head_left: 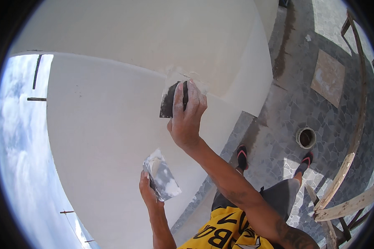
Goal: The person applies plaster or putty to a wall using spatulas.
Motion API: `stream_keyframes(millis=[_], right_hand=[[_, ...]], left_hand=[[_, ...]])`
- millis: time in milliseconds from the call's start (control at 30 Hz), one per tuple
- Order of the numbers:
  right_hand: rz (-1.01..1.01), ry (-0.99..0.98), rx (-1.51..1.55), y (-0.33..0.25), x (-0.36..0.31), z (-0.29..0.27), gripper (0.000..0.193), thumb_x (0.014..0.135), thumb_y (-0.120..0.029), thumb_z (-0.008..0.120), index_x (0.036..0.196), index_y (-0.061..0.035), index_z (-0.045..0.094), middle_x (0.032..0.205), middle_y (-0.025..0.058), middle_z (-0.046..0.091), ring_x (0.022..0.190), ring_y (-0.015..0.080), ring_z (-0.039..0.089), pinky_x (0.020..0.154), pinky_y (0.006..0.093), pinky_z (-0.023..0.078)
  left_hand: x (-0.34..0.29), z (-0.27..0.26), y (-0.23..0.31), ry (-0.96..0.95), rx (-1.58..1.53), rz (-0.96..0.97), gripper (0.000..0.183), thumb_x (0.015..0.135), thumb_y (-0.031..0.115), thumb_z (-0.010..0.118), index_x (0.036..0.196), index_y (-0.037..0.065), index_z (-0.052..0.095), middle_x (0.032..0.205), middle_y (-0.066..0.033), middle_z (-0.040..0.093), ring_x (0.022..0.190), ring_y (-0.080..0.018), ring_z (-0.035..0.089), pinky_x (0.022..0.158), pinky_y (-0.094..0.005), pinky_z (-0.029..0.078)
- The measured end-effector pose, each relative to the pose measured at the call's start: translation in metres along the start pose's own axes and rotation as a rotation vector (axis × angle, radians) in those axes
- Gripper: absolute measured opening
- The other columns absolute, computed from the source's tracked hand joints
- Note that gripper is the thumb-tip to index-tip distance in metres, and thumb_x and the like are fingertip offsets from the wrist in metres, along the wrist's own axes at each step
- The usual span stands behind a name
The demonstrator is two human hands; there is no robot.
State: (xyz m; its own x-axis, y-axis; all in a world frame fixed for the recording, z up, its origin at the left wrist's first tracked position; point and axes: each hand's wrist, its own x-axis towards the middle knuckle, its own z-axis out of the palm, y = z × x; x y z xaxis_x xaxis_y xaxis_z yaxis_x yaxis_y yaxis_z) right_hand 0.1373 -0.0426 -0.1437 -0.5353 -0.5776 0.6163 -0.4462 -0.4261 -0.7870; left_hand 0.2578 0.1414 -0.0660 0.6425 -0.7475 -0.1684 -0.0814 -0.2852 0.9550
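Note:
My right hand (pixel 188 118) is closed on a broad, dark putty scraper (pixel 168 103), its fingers stretched along the tool and pressing it against the pale wall (pixel 112 112). Wet-looking putty (pixel 179 74) smears the wall around the top of the scraper. Lower and to the left, my left hand (pixel 148 189) grips a flat metal putty plate (pixel 164 180) by its edge. White putty (pixel 155 167) coats part of its face. White dust covers the fingers of my right hand.
A bucket (pixel 306 137) with dark contents stands on the grey stone-patterned floor (pixel 278 137) at right. Farther off lies a stained board (pixel 328 78). Wooden rails (pixel 349 207) run along the right side. My sandalled feet (pixel 242 157) stand near the wall's base.

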Motion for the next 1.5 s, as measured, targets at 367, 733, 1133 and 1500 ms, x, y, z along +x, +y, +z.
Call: stream_keyframes(millis=[367, 733, 1133, 1500], right_hand=[[0.486, -0.345, 0.059, 0.010, 0.036, -0.059, 0.062, 0.081, 0.006, 0.062, 0.138, 0.0203, 0.041, 0.127, 0.0294, 0.048, 0.114, 0.0422, 0.050, 0.094, 0.0465, 0.050], [-0.098, -0.054, 0.200, 0.013, 0.064, -0.065, 0.070, 0.076, 0.012, 0.062, 0.145, 0.0063, 0.049, 0.138, 0.0220, 0.053, 0.121, 0.0372, 0.054, 0.098, 0.0472, 0.045], [-0.052, -0.038, 0.146, -0.001, 0.048, -0.066, 0.061, 0.079, 0.009, 0.063, 0.139, 0.0152, 0.050, 0.137, 0.0273, 0.052, 0.115, 0.0384, 0.055, 0.094, 0.0454, 0.049], [-0.350, -0.252, 0.251, -0.004, 0.067, -0.088, 0.056, 0.078, 0.007, 0.065, 0.133, 0.0074, 0.059, 0.128, 0.0195, 0.060, 0.113, 0.0322, 0.059, 0.093, 0.0438, 0.051]], left_hand=[[0.000, 0.000, 0.000, -0.064, 0.000, -0.007, 0.031, 0.105, 0.019, 0.044, 0.122, -0.001, 0.058, 0.108, -0.0088, 0.064, 0.095, -0.0156, 0.065, 0.080, -0.0310, 0.056], [-0.004, -0.004, 0.004, -0.067, -0.030, 0.007, 0.035, 0.106, 0.019, 0.043, 0.128, -0.003, 0.058, 0.112, -0.0098, 0.065, 0.097, -0.0155, 0.066, 0.083, -0.0303, 0.055], [-0.004, -0.005, 0.003, -0.074, -0.045, 0.016, 0.033, 0.106, 0.020, 0.043, 0.125, -0.003, 0.058, 0.111, -0.0093, 0.064, 0.096, -0.0148, 0.063, 0.082, -0.0301, 0.054], [-0.005, -0.005, 0.002, -0.049, -0.055, 0.018, 0.033, 0.106, 0.021, 0.044, 0.125, -0.002, 0.058, 0.110, -0.0079, 0.063, 0.095, -0.0141, 0.063, 0.081, -0.0293, 0.053]])
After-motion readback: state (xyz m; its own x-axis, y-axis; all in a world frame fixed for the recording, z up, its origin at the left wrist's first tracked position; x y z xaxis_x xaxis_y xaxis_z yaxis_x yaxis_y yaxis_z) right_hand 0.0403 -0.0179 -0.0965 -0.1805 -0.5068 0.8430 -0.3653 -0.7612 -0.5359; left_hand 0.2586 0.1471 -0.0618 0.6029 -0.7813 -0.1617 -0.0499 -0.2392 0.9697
